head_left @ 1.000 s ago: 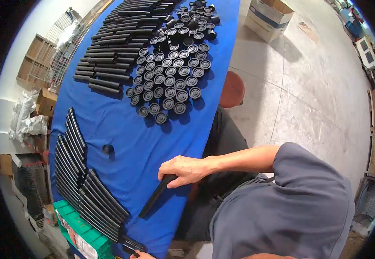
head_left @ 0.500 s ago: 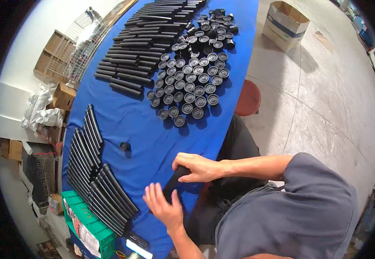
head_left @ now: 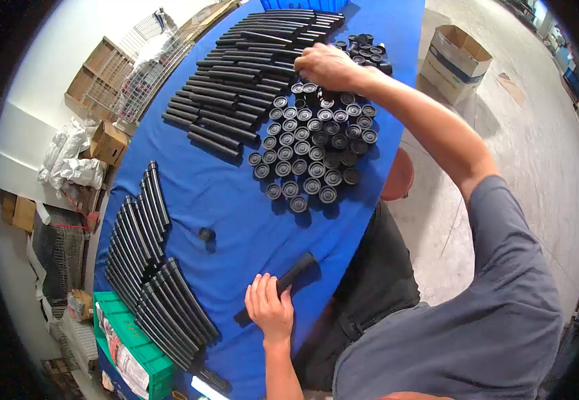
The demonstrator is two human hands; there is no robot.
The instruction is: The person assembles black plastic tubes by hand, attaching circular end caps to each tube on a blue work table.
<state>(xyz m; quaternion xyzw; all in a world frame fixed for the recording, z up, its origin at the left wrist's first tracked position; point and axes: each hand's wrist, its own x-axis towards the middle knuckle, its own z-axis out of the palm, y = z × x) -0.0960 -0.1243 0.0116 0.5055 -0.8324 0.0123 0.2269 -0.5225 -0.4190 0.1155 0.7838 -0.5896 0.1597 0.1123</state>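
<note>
My left hand (head_left: 271, 312) lies over a black tube (head_left: 301, 270), fingers and thumb around its middle, near the table's front edge. The tube's upper end is wider and slants up to the right. My right hand (head_left: 326, 67) is stretched far out at the border between the round black caps (head_left: 301, 149) and the rows of black tubes (head_left: 219, 107). Its fingers are curled and point left; what lies between them is hidden. A single small black piece (head_left: 207, 234) sits by itself on the blue cloth (head_left: 189, 190).
More long black tubes (head_left: 176, 303) lie side by side at the lower left, beside a green crate (head_left: 129, 347). A blue bin (head_left: 303, 5) stands at the far end. On the floor to the right are a cardboard box (head_left: 456, 63) and a red stool (head_left: 398, 175).
My right hand has left the tube and reached up and away to the caps. My left hand has shifted slightly right and now rests on the tube. The camera view has shifted a little.
</note>
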